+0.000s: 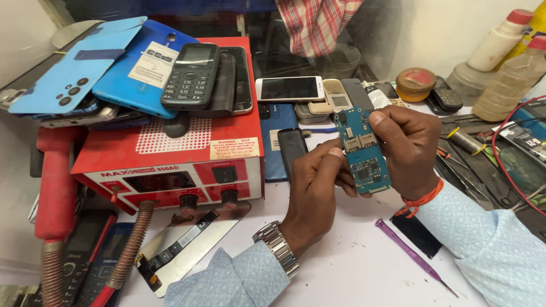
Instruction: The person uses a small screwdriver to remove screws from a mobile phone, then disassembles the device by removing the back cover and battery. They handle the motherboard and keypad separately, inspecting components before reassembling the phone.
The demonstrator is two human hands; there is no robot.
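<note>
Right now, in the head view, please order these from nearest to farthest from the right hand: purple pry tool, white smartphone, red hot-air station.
From the right hand:
1. Purple pry tool, below it.
2. White smartphone, up-left.
3. Red hot-air station, far left.

The small blue circuit board (pixel 362 150) looks matt, studded with shiny metal parts, and is pinched between the left hand (pixel 315 185) and the right hand (pixel 409 150). A polished steel link watch (pixel 277 247) gleams on the left wrist; a red thread band (pixel 418 202) circles the right. Both sleeves are soft pale-blue woven cloth. The white tabletop (pixel 352 261) is smooth but scuffed. At five o'clock of the board lies a glossy purple plastic pry stick (pixel 412 256). At nine o'clock, the red painted-metal box station (pixel 182 153) has a dull sheen.
</note>
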